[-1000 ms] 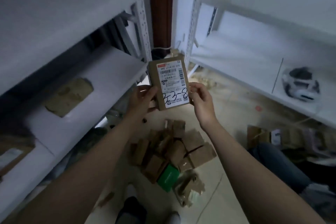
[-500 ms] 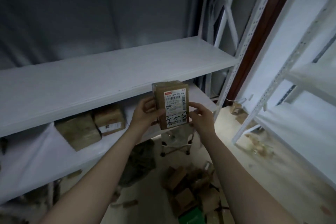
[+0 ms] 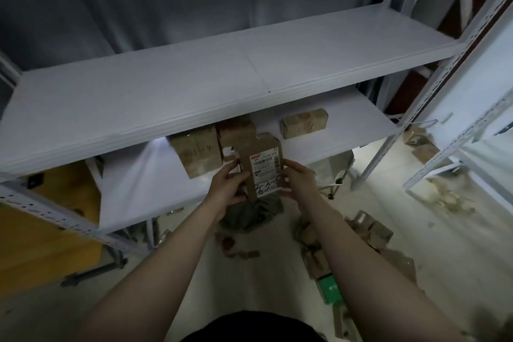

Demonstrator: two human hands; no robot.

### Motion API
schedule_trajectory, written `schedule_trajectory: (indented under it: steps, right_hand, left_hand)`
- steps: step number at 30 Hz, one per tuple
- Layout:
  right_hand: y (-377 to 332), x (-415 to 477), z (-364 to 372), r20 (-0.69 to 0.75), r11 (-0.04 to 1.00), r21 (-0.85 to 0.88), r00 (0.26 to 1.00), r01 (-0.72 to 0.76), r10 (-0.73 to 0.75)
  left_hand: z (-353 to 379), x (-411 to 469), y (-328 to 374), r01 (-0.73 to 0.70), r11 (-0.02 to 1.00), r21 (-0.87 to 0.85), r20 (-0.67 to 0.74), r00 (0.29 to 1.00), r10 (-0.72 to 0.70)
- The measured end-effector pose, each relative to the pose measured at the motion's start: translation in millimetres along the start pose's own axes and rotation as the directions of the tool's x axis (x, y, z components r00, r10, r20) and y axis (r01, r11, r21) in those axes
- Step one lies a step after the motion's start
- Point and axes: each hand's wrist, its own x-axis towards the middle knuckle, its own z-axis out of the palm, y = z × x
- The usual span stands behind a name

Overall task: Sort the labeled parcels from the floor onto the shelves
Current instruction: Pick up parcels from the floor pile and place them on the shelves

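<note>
Now, my left hand [image 3: 226,189] and right hand [image 3: 298,180] both grip the labeled parcel [image 3: 263,166], so I should set it on the lower shelf [image 3: 341,130], label outward.

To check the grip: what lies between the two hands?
The labeled parcel, gripped by the left hand and the right hand, seen in the head view.

A rounded patch of black clothing [image 3: 249,326] covers my body, its cut too dark to tell. Left of it runs my left forearm [image 3: 155,272], right of it my right forearm [image 3: 361,266], both bare to the wrist. My left hand [image 3: 227,189] and right hand [image 3: 298,180], beyond the clothing, are bare as well.
</note>
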Motion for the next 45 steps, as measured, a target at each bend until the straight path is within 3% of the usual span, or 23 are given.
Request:
schedule_trajectory:
  steps: [6, 16, 26, 33, 37, 45]
  right_hand:
    - [28.3, -7.6, 28.0, -0.033, 0.990, 0.121, 0.997, -0.070, 0.075]
    - [56.6, 28.0, 12.4, -0.122, 0.939, 0.317, 0.976, -0.132, 0.179]
    - [57.4, 160.9, -14.0, 0.108, 0.758, 0.555, 0.932, -0.344, 0.345]
    - [69.4, 256.3, -17.6, 0.235, 0.632, 0.585, 0.853, -0.508, 0.466]
    - [75.2, 292.9, -15.5, 0.243, 0.587, 0.621, 0.840, -0.519, 0.485]
    - [71.0, 341.1, 6.8, 0.234, 0.611, 0.642, 0.877, -0.463, 0.419]
  left_hand:
    - [-20.0, 13.0, -14.8, 0.081, 0.991, 0.105, 0.063, 0.994, -0.088]
    - [23.8, 56.6, -35.2, 0.173, 0.973, 0.156, 0.135, 0.972, -0.194]
    - [93.8, 152.4, -25.7, 0.273, 0.959, 0.071, 0.032, 0.961, -0.276]
    - [127.0, 229.1, -31.8, 0.372, 0.928, 0.032, -0.038, 0.928, -0.371]
    - [132.0, 262.3, -37.5, 0.399, 0.916, 0.035, -0.053, 0.916, -0.397]
    - [132.7, 291.4, -45.2, 0.387, 0.922, -0.010, -0.145, 0.912, -0.384]
